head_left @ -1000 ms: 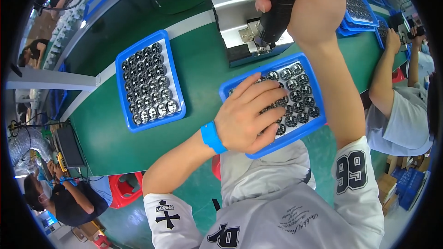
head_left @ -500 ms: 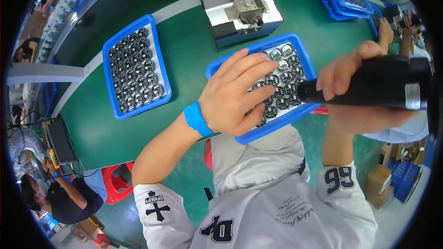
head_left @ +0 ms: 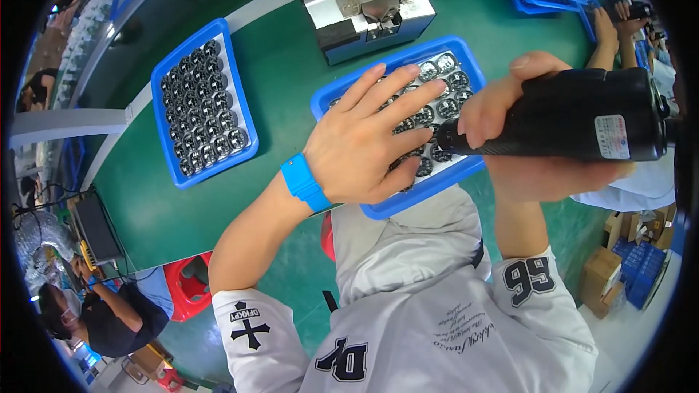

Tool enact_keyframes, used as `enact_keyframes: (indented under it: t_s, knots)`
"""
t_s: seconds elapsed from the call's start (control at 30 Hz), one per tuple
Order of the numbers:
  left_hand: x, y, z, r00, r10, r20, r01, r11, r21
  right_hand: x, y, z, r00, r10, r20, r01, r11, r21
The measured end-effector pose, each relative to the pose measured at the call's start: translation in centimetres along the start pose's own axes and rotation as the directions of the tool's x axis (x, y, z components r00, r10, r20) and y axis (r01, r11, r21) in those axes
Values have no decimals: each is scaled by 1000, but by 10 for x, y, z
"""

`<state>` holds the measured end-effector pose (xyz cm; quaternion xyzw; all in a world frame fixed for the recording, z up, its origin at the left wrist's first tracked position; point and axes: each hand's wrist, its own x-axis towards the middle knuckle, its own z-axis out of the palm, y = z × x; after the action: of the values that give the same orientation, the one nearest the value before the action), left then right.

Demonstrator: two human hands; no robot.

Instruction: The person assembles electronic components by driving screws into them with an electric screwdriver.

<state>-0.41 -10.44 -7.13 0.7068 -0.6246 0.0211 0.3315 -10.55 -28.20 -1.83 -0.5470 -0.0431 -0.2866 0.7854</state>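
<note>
A blue tray (head_left: 429, 192) in front of me holds rows of round, shiny dark parts (head_left: 446, 108) on a white liner. Across its left side lies my left hand (head_left: 360, 135), fingers spread flat over the parts, with a blue band (head_left: 303, 182) at the wrist. My right hand (head_left: 491, 105) is wrapped round a black electric screwdriver (head_left: 571, 113), held over the tray's right half. Its narrow nose points left, at the parts beside my left fingertips. The tip's contact with a part cannot be made out.
Another blue tray (head_left: 251, 147) of similar parts rests on the green table (head_left: 287, 76) to the left. A machine with a metal fixture (head_left: 376, 0) stands behind my tray. Stacked blue trays (head_left: 535, 7) sit far right, near another person's hands (head_left: 604, 33). A red stool (head_left: 188, 298) is at lower left.
The screwdriver in my right hand has moved left across the tray, closer to my left fingers. My left hand stays spread over the parts. The whole view has shifted slightly.
</note>
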Motion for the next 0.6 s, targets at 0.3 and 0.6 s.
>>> enact_keyframes:
  t_s: [0.3, 0.6]
  knots:
    - [0, -2, 1, 1000, 1, 2, -1, 1000, -9, -3, 8, 7, 992, 32, -125, -23, 997, 79]
    - [-1, -1, 4, 1000, 5, -4, -5, 1000, 16, 0, 16, 5, 997, 80, 5, -80, 991, 106]
